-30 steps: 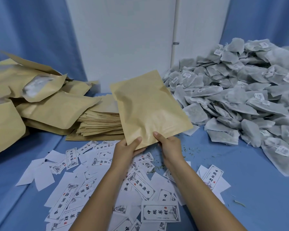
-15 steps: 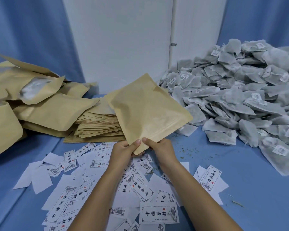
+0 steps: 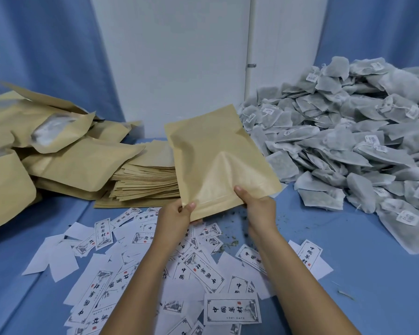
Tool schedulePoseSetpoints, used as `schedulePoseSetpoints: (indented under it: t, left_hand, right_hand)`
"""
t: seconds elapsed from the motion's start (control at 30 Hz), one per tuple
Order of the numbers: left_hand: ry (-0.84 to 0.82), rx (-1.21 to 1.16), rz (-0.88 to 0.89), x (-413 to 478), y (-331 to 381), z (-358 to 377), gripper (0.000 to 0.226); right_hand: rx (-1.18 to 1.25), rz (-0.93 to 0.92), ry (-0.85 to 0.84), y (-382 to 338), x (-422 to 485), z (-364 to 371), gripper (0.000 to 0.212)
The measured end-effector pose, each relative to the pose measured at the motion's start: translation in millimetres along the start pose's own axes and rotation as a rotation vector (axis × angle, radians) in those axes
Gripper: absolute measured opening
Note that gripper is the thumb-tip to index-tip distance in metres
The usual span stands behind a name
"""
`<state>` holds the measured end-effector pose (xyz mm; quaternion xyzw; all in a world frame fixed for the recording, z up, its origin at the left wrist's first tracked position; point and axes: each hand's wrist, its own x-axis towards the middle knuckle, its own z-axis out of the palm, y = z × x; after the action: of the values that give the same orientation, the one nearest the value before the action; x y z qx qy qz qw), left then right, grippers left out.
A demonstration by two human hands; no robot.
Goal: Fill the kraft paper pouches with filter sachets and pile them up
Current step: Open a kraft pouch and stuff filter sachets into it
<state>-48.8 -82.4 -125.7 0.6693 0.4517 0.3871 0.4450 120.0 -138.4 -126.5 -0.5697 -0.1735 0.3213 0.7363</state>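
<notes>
Kraft paper pouch (image 3: 218,160), empty: both hands, left hand (image 3: 177,217) and right hand (image 3: 260,209), are pinching its near edge above the counter (image 3: 348,274); filled pouches (image 3: 65,151) are piling left, flat stack (image 3: 145,180) and filter sachets (image 3: 348,141) awaiting.

Paper labels (image 3: 232,310) on desk (image 3: 373,298) are showing 4 big black chars, "中国" + 2 less clear, w/ red seal; tags (image 3: 408,217) on filter sachets (image 3: 362,193) are coming out unreadable.
</notes>
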Motion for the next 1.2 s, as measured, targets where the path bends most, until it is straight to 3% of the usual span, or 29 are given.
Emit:
schedulePoseSetpoints:
  t: [0.07, 0.2, 0.33, 0.53, 0.73, 0.93, 1.2]
  left_hand:
    - [0.021, -0.009, -0.012, 0, 0, 1, 0.015]
    - [0.112, -0.137, -0.117, 5, -7, -10, 0.017]
    - [0.047, -0.348, -0.190, 4, -8, -12, 0.012]
    - [0.099, -0.302, -0.227, 2, -10, -5, 0.008]
    - [0.173, -0.284, -0.125, 9, 17, -8, 0.013]
    - [0.183, -0.494, -0.206, 41, 61, -77, 0.041]
    - [0.360, -0.555, -0.082, 9, 49, -205, 0.028]
  right_hand:
    - [-0.015, -0.013, -0.046, -2, 0, -2, 0.024]
    - [0.028, -0.094, -0.055, -11, 5, -11, 0.006]
    - [-0.060, -0.084, 0.023, -5, 5, -12, 0.016]
    - [-0.038, -0.053, -0.136, -15, 10, -18, 0.010]
    - [-0.161, -0.203, -0.091, -32, -5, -4, 0.012]
    - [-0.028, -0.250, -0.217, -73, -30, 62, 0.024]
    - [0.082, -0.249, -0.361, -64, -97, 168, 0.020]
